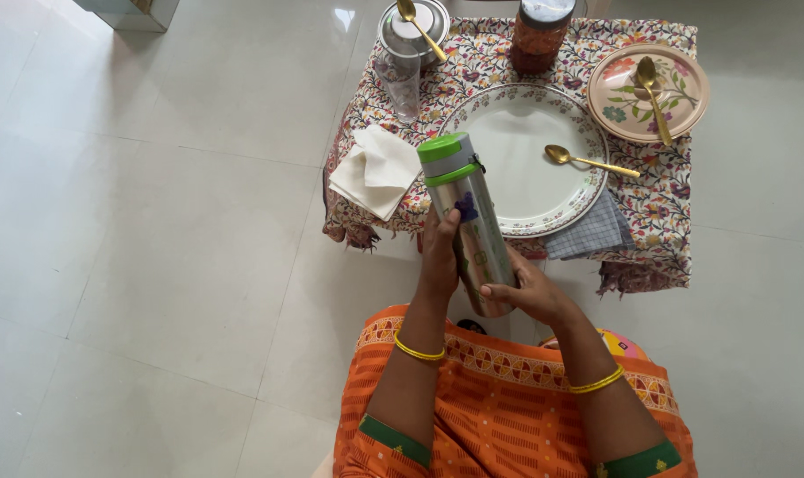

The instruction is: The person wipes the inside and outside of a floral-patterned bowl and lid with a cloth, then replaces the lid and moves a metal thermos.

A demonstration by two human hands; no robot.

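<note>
A steel flask with a green cap is up in both hands, held tilted over the near edge of the low table, its cap end leaning toward the big white plate. The left hand is wrapped around the flask's middle, fingers curled on the metal; the right hand cups the bottom end, fingertips pressed to the side. A yellow bangle sits on each wrist, orange sleeves below. Just past the cap, a gold spoon rests on the plate's floral rim, and a grey checked cloth pokes out from under it. To the left lies a folded white napkin, beyond it a clear glass. At the far edge: a steel lidded pot with a spoon across it, a dark jar, and a pink flowered dish carrying another spoon.
</note>
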